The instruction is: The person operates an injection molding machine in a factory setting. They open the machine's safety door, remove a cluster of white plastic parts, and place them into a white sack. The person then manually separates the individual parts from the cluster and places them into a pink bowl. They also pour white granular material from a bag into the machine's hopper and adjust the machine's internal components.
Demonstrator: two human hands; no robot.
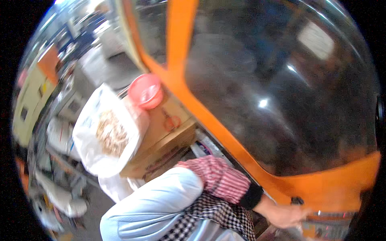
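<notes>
My left hand [282, 215] reaches in at the lower right, its forearm in a red checked sleeve cover with a black cuff. It is beside a small black knob [296, 200] low on an orange machine door frame [241, 154]. Motion smears the fingers, so I cannot tell whether they touch the knob or hold anything. A large dark see-through window [241, 100] fills that frame. My right hand is out of view.
Left of the door stands a cardboard box [165, 140], bearing a pink bowl [145, 91] and orange-handled scissors [172, 123]. Next to it, an open white sack [86, 138] holds pale scraps [112, 134]. Blurred machines and bags line the far left.
</notes>
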